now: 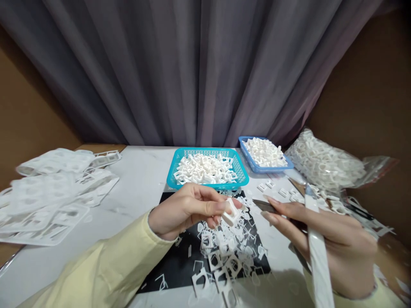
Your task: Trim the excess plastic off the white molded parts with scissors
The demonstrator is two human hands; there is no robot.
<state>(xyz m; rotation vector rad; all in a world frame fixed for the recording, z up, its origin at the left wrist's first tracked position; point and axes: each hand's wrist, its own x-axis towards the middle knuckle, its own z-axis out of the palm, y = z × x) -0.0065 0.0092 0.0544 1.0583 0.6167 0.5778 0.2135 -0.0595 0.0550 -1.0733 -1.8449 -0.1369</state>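
Observation:
My left hand (189,209) pinches a small white frame-shaped piece (231,212) between thumb and fingers above the black mat (180,256). To its right, my right hand (327,244) is closed on metal tweezers (265,206), whose tips point left toward the piece without touching it. A stick wrapped in white (317,261) also lies across that hand, held upright between the fingers; its kind I cannot make out. Below the hands, thin white offcuts (227,244) and several cut-out white frames (201,282) are scattered over the mat.
Behind the mat stands a turquoise basket (170,173) of white pieces, with a blue basket (253,164) of more at its right. A plastic bag (324,160) of white pieces sits far right. White perforated sheets (58,192) are stacked left. A grey curtain (192,72) hangs behind.

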